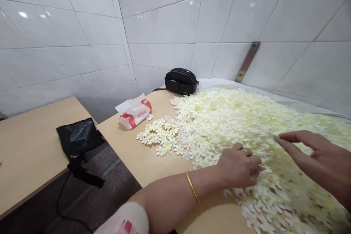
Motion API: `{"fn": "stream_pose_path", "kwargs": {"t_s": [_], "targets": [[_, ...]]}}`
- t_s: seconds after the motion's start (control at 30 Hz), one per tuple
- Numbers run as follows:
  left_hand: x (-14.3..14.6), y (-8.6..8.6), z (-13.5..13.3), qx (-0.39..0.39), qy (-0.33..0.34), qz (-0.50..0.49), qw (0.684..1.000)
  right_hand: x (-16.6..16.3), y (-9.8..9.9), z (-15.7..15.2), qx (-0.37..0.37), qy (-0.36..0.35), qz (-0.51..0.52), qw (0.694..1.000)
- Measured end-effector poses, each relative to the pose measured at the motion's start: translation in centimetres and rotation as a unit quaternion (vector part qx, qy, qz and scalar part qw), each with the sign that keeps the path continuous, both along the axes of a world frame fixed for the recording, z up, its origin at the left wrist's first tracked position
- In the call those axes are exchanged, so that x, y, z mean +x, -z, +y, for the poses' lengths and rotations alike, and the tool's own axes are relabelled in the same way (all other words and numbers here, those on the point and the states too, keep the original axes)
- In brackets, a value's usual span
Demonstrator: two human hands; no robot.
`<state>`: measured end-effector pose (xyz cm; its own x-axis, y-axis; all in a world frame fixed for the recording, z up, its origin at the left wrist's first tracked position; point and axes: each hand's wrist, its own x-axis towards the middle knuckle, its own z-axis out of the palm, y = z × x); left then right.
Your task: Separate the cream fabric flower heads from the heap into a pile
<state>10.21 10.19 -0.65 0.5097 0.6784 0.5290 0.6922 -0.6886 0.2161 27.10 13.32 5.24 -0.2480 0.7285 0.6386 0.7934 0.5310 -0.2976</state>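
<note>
A big heap of small cream-white fabric flowers [246,124] covers the right side of a light wooden table [128,146]. My left hand [238,166], with a gold ring and a gold bangle on the wrist, rests on the heap's near edge with its fingers curled into the flowers. My right hand [315,153] hovers just above the pile at the right, fingers stretched out toward the left. A smaller flat cluster of flowers [161,137] lies apart at the heap's left.
A red-and-white tissue pack [135,111] lies near the table's left edge. A black pouch [181,80] sits at the back against the tiled wall. A second table [27,146] at left carries a black bag [78,137], with a floor gap between.
</note>
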Motion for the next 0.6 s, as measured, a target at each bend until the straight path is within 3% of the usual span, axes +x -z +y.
{"fn": "stream_pose_path", "kwargs": {"t_s": [0.1, 0.27, 0.33, 0.47, 0.6], "targets": [[-0.1, 0.1, 0.2, 0.015, -0.012, 0.001, 1.000, -1.3, -0.8, 0.9, 0.014, 0.096, -0.069, 0.993], [-0.3, 0.0, 0.3, 0.036, -0.010, -0.009, 0.999, -0.6, 0.8, -1.7, 0.077, 0.131, -0.094, 0.984], [-0.4, -0.3, 0.0, 0.015, -0.029, -0.023, 0.999, 0.5, 1.4, -4.0, 0.043, 0.130, -0.090, 0.987], [-0.5, -0.8, 0.0, -0.027, 0.020, -0.089, 0.995, 3.2, 2.5, -8.2, -0.081, 0.148, -0.054, 0.984], [-0.1, -1.0, -0.1, -0.001, 0.039, -0.107, 0.994, 5.2, 3.3, -11.4, -0.152, 0.197, -0.007, 0.969]]}}
